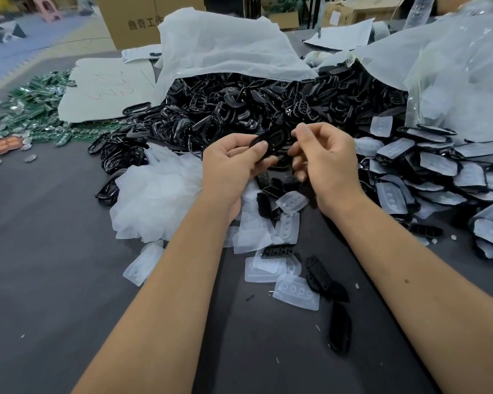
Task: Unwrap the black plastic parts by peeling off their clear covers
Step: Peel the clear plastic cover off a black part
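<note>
— Nearest to the camera?
— On the dark table (54,251), loose black parts (339,334) and peeled clear covers (296,291), scattered between the two forearms.

— And the hands?
— Raised above that scatter, close together. Left hand (228,166) curled around one black plastic part (271,140), thumb pressed on top of it. Right hand (325,155) with fingers bent, thumb and forefinger pinched at the right end of the same part. Cannot tell if a cover is between those fingertips; too small and too transparent.

— To the left of the hands?
— A heap of crumpled clear film (154,200), touching the left wrist area.

— To the right?
— A pile of wrapped parts (439,166), still under their cloudy covers, lying overlapped.

— Farther back, any containers?
— A big white bag (225,46), open at the mouth, with a mass of bare black frames (225,109) spilling out onto the table. Beside it on the right, a clear plastic bag (453,66). At far left, a spread of green circuit boards (32,109). Behind everything, a cardboard box (125,21).
</note>
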